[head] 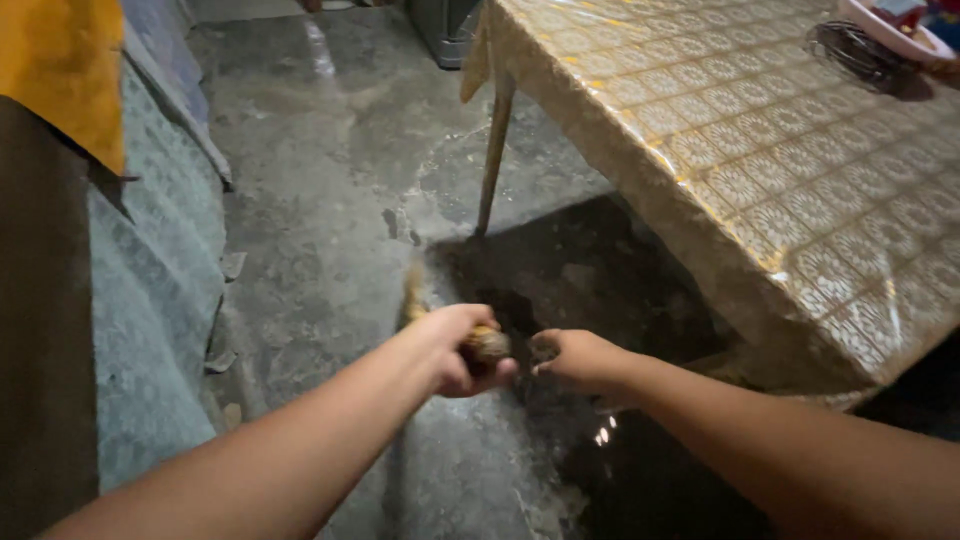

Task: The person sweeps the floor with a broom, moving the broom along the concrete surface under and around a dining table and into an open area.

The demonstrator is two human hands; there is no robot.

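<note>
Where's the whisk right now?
In the head view the whisk lies at the top right, on the table with the gold patterned cloth, beside a pink tray at the far edge.

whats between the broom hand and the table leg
Bare concrete floor only, partly in the table's shadow, lies between the left hand and the table leg, seen in the head view.

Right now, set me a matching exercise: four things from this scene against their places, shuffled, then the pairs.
Things:
1. left hand
2. right hand
3. table
4. orange cloth

Places:
A. top left corner
B. closed around a brown bundled handle
C. upper right, under a gold patterned cover
D. fingers pinched close to the handle's end

Pairs: 1-B, 2-D, 3-C, 4-A
</note>
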